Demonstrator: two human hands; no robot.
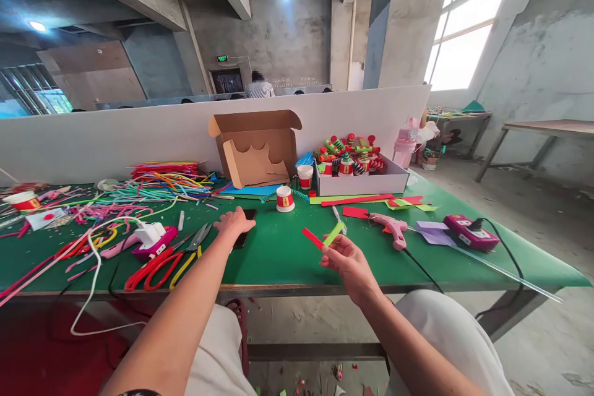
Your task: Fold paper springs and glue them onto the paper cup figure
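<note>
My left hand [232,221] reaches forward over the table with its fingers spread, at the left edge of a dark smartphone [245,230], covering part of it. Between the thumb and fingers of my right hand [347,258] are a red paper strip [312,237] and a light green paper strip [333,234], meeting at an angle. Just behind them lies a small white-tipped tool [338,215], partly hidden by the strip. A red and white paper cup [284,199] stands farther back, between my hands, with green coiled pieces at its sides.
Right of my hands lies a pink glue gun [392,229] near a purple power box [471,232]. Scissors [197,241] and pliers-like red handles [155,267] lie left. Behind stand an open cardboard box [260,151] and a white box [362,184] of paper figures.
</note>
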